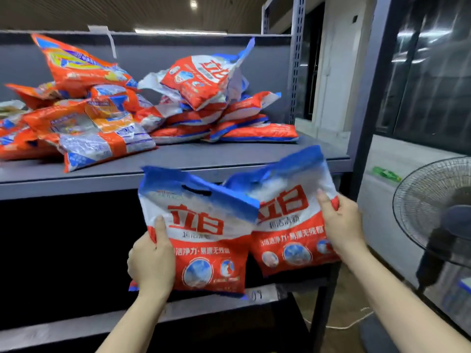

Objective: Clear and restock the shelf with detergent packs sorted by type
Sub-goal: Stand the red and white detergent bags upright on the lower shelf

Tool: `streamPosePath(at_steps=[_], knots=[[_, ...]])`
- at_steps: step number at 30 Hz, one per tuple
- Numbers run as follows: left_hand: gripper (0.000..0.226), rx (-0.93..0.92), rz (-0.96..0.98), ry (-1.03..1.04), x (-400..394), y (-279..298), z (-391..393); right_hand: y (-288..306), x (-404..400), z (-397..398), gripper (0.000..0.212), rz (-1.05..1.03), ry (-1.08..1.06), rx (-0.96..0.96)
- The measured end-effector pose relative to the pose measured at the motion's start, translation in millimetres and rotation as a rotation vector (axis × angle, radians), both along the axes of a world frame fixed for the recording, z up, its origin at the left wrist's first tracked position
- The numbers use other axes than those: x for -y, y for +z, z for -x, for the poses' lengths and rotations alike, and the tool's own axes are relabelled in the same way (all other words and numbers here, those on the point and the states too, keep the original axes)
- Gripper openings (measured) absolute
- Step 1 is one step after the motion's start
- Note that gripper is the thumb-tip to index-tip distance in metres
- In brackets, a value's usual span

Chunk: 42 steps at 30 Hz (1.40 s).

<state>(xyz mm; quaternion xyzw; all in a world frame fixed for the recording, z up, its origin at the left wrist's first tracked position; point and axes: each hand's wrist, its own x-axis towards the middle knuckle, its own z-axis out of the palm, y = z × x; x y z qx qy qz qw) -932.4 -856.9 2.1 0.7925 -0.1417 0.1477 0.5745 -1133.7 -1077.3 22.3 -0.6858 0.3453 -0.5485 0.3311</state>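
Hands w/ two red-white-blue detergent packs, held up in front of the shelf edge.

Left hand [152, 263] grips the left pack [204, 240] at its lower left side, thumb curled over the front, other fingers behind. Right hand [342, 225] pinches the right pack [293, 220] at its right edge, thumb on the face; the left pack overlaps it. Both are soft, crinkly glossy film pouches w/ a die-cut handle slot, contents likely sagging low. Best to support under the bottoms, set them on the grey shelf board [229, 156] just above the fingertips, next to the matching red-white pile [219, 108], apart from the orange pile [76, 110] on the left.
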Motion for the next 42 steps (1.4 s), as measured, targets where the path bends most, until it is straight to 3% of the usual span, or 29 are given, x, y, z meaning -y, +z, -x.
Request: streamPosePath(at_steps=[4,6,9,11,13,18,21,23,25,35,37,40,42], knots=[[0.057,-0.251,-0.261,0.031,13,-35,-20,-45,18,-13,0.036,-0.119,-0.028,-0.258],[0.056,-0.309,-0.308,0.065,19,-45,-36,-60,28,-21,0.037,-0.207,-0.106,-0.289],[0.047,-0.377,-0.217,0.126,29,-51,-60,-70,53,-32,0.027,-0.301,-0.192,-0.274],[0.054,-0.428,-0.078,0.124,43,-57,-80,-74,68,-41,0.031,-0.339,-0.203,-0.250],[0.071,-0.425,0.070,0.098,66,-66,-95,-75,83,-51,0.039,-0.327,-0.126,-0.103],[0.061,-0.429,0.293,0.018,126,-92,-125,-92,121,-80,0.031,-0.365,0.031,0.138],[0.057,-0.570,0.325,-0.014,154,-110,-152,-124,152,-108,0.047,-0.446,0.084,0.214],[0.057,-0.625,0.377,-0.024,171,-116,-165,-131,165,-125,0.038,-0.499,0.104,0.249],[0.055,-0.631,0.395,-0.047,188,-119,-174,-130,176,-139,0.025,-0.513,0.116,0.244],[0.059,-0.599,0.515,-0.122,244,-125,-220,-143,227,-205,0.035,-0.357,0.159,0.304],[0.059,-0.601,0.538,-0.177,248,-131,-225,-153,236,-217,0.041,-0.308,0.104,0.200],[0.052,-0.633,0.495,-0.267,247,-143,-236,-174,252,-222,0.054,-0.309,-0.043,-0.215],[0.046,-0.660,0.476,-0.313,247,-145,-245,-184,261,-222,0.068,-0.402,0.023,-0.213]])
